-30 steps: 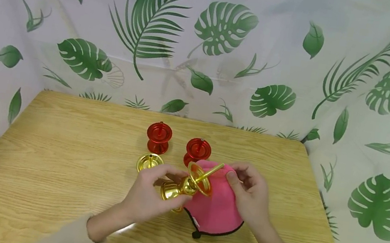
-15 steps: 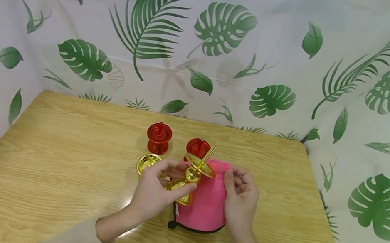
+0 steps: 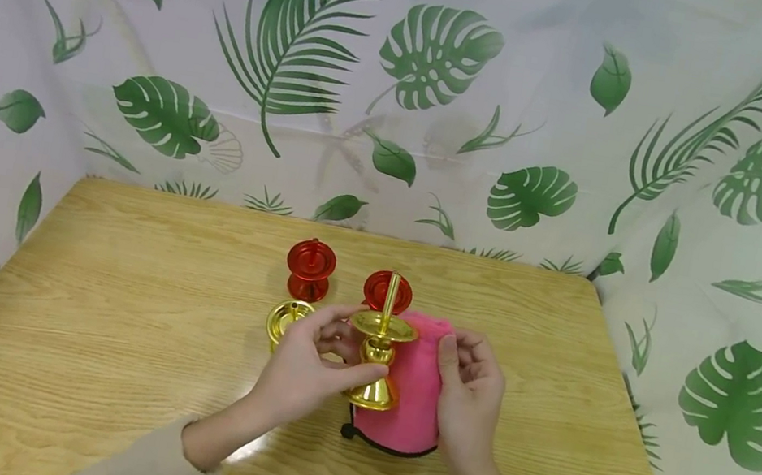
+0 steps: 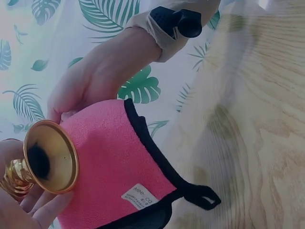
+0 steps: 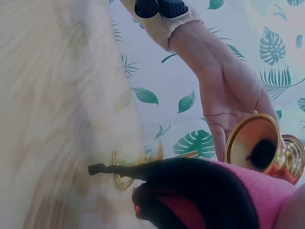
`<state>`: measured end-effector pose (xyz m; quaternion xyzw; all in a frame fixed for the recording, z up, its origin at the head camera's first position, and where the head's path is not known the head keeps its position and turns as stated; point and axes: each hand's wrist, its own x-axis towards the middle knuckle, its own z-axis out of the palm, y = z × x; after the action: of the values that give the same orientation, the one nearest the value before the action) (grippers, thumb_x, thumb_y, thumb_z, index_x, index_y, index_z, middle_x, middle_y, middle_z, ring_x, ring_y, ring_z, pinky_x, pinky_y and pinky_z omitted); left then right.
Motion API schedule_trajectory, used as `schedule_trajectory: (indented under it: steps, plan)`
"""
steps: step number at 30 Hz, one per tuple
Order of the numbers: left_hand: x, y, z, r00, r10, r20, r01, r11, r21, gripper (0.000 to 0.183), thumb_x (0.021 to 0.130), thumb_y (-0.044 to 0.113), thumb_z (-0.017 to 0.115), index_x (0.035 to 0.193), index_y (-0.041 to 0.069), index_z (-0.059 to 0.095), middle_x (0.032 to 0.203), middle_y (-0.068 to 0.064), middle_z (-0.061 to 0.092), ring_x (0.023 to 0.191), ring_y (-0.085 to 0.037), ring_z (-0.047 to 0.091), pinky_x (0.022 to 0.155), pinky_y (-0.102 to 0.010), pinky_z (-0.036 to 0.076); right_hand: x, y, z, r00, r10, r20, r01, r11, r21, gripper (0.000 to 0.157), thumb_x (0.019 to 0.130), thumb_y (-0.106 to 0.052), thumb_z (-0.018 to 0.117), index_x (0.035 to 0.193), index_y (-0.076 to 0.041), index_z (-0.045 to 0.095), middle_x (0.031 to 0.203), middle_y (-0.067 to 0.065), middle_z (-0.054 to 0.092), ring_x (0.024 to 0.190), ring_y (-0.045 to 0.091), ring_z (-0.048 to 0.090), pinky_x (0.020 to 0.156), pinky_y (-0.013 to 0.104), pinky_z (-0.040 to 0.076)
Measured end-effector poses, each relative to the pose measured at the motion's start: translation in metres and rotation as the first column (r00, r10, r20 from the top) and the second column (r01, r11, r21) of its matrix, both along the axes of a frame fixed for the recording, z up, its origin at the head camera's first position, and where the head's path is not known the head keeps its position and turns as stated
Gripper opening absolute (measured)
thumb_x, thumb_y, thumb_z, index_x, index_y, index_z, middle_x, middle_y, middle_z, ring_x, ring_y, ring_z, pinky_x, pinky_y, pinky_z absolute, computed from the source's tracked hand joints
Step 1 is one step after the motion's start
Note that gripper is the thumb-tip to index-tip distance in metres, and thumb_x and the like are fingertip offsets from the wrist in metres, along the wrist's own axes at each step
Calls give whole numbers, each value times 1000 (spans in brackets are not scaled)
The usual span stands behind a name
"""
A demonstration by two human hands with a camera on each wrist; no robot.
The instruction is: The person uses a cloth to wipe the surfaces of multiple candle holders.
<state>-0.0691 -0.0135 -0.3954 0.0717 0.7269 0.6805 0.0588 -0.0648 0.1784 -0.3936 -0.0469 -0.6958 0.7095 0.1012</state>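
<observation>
My left hand (image 3: pixel 303 365) grips a shiny gold candlestick (image 3: pixel 379 350) with a spike, a round dish and a flared foot. It stands upright in the head view, lifted over the table. The hollow underside of its foot (image 4: pixel 55 155) faces the left wrist camera. Just behind it hangs a pink cloth (image 3: pixel 412 398) with black trim, a loop (image 4: pixel 202 196) and a white label (image 4: pixel 139 196). My right hand (image 3: pixel 472 391) pinches the upper right edge of this cloth. In the right wrist view the candlestick (image 5: pixel 252 143) overlaps the pink fabric (image 5: pixel 257 181).
Two red candle holders (image 3: pixel 311 264) stand farther back on the wooden table (image 3: pixel 118 313), one partly hidden behind the raised candlestick. Another gold candle holder (image 3: pixel 283 317) stands beside my left hand, partly covered by it. A leaf-print backdrop (image 3: pixel 443 115) encloses the table's back and sides.
The gold candlestick has turned from leaning far right to upright. My right hand and the cloth have shifted left, so the cloth now hangs behind the candlestick.
</observation>
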Motion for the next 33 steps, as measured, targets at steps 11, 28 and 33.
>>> schedule_trajectory:
  steps: [11, 28, 33]
  plan:
    - [-6, 0, -3, 999, 17, 36, -17, 1000, 16, 69, 73, 20, 85, 134, 12, 54, 107, -7, 70, 81, -14, 69, 64, -23, 55, 7, -6, -4, 990, 120, -72, -116, 991, 61, 25, 93, -12, 64, 114, 1, 64, 104, 1, 71, 91, 14, 70, 74, 26, 59]
    - [-6, 3, -4, 995, 101, -20, -101, 995, -11, 64, 71, 17, 87, 127, 17, 57, 98, -6, 72, 78, -16, 71, 63, -28, 59, 10, -14, -4, 743, 255, -619, -79, 952, 296, 35, 73, 23, 67, 104, 7, 69, 101, 20, 72, 99, 12, 70, 82, 23, 57]
    - [-6, 1, -5, 997, 75, -19, -75, 997, 12, 63, 71, 15, 86, 127, 13, 57, 100, -9, 72, 78, -17, 72, 65, -29, 59, 9, -14, -4, 732, 246, -635, -64, 953, 295, 34, 73, 23, 68, 103, 6, 69, 100, 20, 72, 96, 12, 71, 81, 22, 57]
